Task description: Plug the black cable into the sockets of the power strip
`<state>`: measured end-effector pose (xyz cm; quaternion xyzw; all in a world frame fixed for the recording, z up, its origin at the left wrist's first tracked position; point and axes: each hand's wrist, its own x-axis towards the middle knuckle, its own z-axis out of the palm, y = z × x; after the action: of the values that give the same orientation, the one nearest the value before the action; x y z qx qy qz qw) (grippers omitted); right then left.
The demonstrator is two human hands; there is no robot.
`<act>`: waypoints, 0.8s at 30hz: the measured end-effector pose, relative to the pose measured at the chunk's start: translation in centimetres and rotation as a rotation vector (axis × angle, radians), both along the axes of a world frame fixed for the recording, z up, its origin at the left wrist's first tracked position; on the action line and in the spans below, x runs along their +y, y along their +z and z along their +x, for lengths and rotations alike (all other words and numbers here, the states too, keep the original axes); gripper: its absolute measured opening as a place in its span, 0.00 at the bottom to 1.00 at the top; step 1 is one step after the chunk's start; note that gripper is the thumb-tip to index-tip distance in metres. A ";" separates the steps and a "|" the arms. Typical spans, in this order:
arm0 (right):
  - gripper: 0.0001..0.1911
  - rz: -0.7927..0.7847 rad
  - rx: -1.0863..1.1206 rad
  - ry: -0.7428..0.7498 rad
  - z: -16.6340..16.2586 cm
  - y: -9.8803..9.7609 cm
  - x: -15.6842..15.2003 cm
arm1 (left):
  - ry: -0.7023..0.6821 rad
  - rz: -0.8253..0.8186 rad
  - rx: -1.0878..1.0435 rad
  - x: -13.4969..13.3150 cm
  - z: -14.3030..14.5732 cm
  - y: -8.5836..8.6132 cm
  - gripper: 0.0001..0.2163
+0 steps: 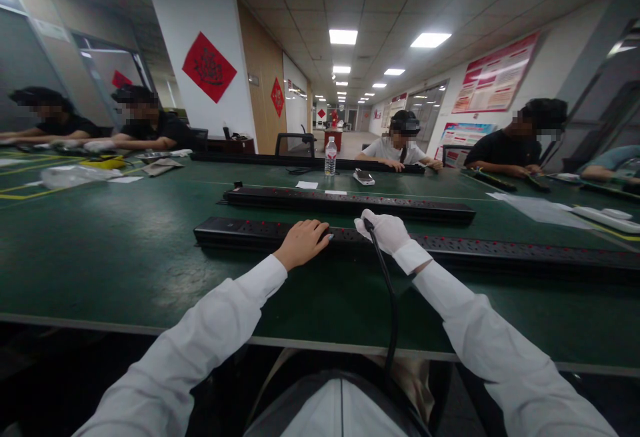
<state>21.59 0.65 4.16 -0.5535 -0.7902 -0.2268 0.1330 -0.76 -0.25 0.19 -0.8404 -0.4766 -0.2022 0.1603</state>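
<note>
A long black power strip [270, 231] with red-marked sockets lies across the table before me. My left hand [302, 242], bare, rests on top of it with fingers stretched out over the housing. To its right, my right hand [384, 230] wears a white glove and is closed around the end of a black power cord [391, 310]. That end is held at the strip's sockets; the fingers hide the plug, so I cannot tell whether it is inserted. From the hand the cord hangs down over the table edge to my lap.
Behind lies a second black power strip [350, 202]. Farther back on the green table [125, 250] stand a water bottle [331, 157] and a phone [363, 176]. Plastic bags [75, 175] lie left, paper sheets [535, 209] right. Several people sit around the table.
</note>
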 end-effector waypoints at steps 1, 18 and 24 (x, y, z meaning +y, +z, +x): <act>0.24 -0.002 0.000 -0.003 0.0 0.0 0.0 | 0.001 0.001 0.003 0.0 0.0 0.0 0.19; 0.25 0.005 -0.011 -0.028 0.0 0.2 -0.6 | -0.013 -0.002 0.014 0.1 -0.2 -0.1 0.19; 0.25 -0.015 -0.020 -0.026 0.0 0.2 -0.6 | -0.006 -0.016 0.003 0.2 -0.1 -0.2 0.20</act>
<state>21.58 0.03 4.38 -0.5623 -0.7860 -0.2282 0.1180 -0.90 -0.04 0.00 -0.8433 -0.4756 -0.1975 0.1536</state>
